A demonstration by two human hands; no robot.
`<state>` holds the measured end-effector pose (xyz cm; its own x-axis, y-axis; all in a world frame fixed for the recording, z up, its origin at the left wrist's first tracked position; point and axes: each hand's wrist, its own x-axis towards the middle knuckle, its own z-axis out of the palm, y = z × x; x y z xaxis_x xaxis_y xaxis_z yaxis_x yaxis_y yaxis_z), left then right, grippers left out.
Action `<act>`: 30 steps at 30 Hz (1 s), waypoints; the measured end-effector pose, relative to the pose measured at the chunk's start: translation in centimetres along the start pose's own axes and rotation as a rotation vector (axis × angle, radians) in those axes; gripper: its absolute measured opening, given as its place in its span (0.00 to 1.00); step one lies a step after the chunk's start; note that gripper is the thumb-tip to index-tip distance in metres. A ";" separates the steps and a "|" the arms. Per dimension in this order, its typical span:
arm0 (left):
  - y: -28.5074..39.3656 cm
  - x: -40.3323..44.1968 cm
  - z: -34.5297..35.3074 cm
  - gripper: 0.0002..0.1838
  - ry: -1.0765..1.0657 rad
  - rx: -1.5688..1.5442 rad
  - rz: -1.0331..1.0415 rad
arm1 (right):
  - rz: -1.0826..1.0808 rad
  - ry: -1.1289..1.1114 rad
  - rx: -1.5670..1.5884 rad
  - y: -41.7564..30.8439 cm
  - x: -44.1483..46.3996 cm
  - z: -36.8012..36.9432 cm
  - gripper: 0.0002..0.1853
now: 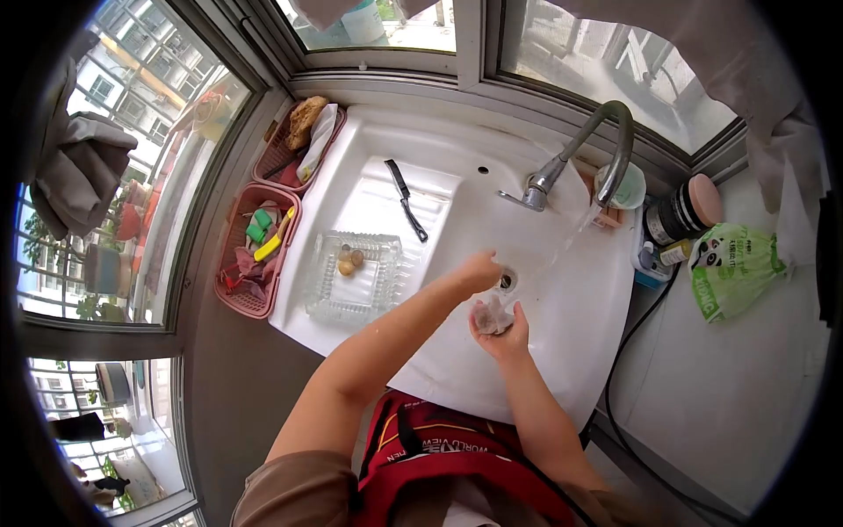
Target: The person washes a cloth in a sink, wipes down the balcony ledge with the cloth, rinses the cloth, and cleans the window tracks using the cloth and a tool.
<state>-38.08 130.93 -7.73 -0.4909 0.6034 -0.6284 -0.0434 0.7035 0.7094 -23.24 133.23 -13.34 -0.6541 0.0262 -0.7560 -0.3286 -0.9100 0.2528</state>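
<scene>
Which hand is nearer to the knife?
Left. The left hand is beside the drain, below and right of the knife in the picture; the right hand is lower and farther away.

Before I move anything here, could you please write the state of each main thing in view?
Tap: on, water running
Sink: no deep water visible
Left hand: above sink, fingers bent, grip hidden
Right hand: cupped, grip on pale object
Pale object: held, unclear what
Glass dish: holding small round items
Black knife-like tool: lying down
Near pink basket: containing several things
</scene>
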 end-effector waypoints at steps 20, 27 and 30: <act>2.6 -7.2 -2.9 0.04 0.479 1.069 0.947 | 0.170 -0.147 -0.636 -8.0 -1.2 2.6 0.16; -15.5 -26.3 -8.8 0.07 0.721 0.907 0.453 | -0.428 0.069 -1.937 -10.5 -0.3 4.8 0.15; -27.0 -39.2 -7.8 0.15 1.014 0.772 -0.085 | -0.897 -0.140 -2.260 -9.2 0.7 5.0 0.18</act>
<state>-24.48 85.34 0.25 -0.9675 0.2309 0.1032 0.2407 0.9658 0.0960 -24.11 143.69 -13.19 -0.8817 0.4163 -0.2219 0.4155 0.4625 -0.7832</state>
